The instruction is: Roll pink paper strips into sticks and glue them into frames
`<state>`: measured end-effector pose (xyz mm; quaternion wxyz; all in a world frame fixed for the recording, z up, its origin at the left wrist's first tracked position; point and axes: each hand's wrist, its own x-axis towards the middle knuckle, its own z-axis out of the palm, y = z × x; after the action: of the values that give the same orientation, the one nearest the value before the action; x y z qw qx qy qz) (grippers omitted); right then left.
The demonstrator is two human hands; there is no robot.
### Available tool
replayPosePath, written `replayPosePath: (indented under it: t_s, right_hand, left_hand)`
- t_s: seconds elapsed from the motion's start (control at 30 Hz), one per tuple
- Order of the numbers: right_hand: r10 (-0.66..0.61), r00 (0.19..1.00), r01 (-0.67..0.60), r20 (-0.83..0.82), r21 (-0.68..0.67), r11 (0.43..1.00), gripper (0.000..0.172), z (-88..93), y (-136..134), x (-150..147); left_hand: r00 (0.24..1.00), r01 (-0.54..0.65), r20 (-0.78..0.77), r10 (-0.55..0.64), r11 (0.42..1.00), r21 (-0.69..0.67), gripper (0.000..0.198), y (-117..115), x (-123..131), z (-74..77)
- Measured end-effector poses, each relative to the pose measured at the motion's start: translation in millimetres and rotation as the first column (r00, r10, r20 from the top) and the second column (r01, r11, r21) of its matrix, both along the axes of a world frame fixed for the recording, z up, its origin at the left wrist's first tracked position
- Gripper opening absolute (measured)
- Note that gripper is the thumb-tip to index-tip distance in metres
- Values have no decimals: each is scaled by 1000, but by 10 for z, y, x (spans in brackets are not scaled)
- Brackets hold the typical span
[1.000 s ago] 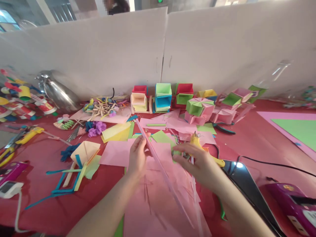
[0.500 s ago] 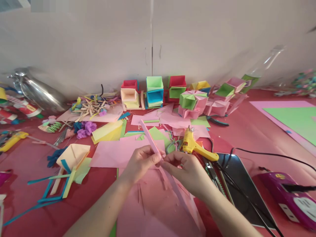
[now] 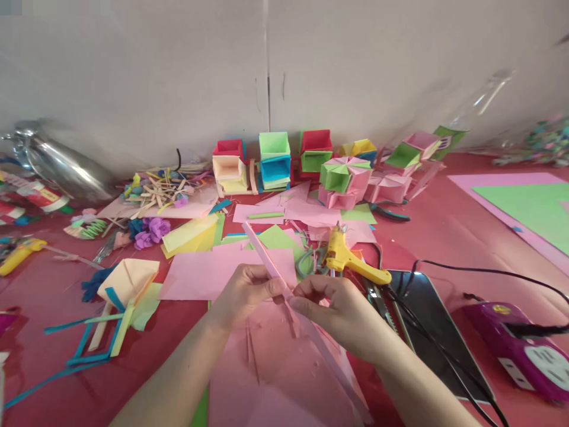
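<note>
A long narrow pink paper strip (image 3: 262, 252) runs diagonally from upper left toward the lower right. My left hand (image 3: 242, 296) pinches it from the left and my right hand (image 3: 335, 311) pinches it from the right, fingertips almost meeting at the strip's middle. Both hands hover over a large pink paper sheet (image 3: 275, 367) on the red tablecloth. A yellow glue gun (image 3: 349, 258) lies just beyond my right hand, with scissors (image 3: 377, 302) beside it.
Folded paper boxes (image 3: 275, 160) in several colours line the white partition. Craft sticks (image 3: 155, 190), purple paper flowers (image 3: 151, 230), a peach folded piece (image 3: 128, 279) and a metal kettle (image 3: 62, 169) lie left. A black tablet (image 3: 438, 335), cables and a purple device (image 3: 524, 350) sit right.
My right hand left the glue gun area and came onto the strip beside my left hand. The view tilted down slightly; the hands have barely shifted in the last half second.
</note>
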<state>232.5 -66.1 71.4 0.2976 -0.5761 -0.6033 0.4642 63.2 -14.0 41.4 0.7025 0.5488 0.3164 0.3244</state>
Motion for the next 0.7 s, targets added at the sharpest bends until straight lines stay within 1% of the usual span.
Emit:
replayPosePath:
  t_s: [0.13,0.27,0.33,0.47,0.57,0.7]
  right_hand:
    - [-17,1000,17,-7,-5,1000,16,4,3,1]
    - [-16,1000,16,-1,-4,1000,15,4,8,5]
    - [-16,1000,16,6,-11,1000,15,-7,14,0]
    - [-58,998,58,-3,-20,998,17,-49,33,-28]
    - [-99,995,99,-8,-4,995,21,-78,41,-38]
    - [-82,996,82,25,20,996,24,-78,30,-25]
  left_hand:
    - [1000,-29,7,29,1000,6,17,-7,17,9]
    - [999,-32,3,32,999,-35,25,12,-2,15]
    - [998,-59,-19,58,997,-41,27,22,-17,22]
    - [987,-154,-58,153,988,-15,25,16,-14,36]
    - [984,-169,-65,168,985,-15,24,-4,12,32]
    - [985,-174,-13,174,984,-20,24,-4,12,-1]
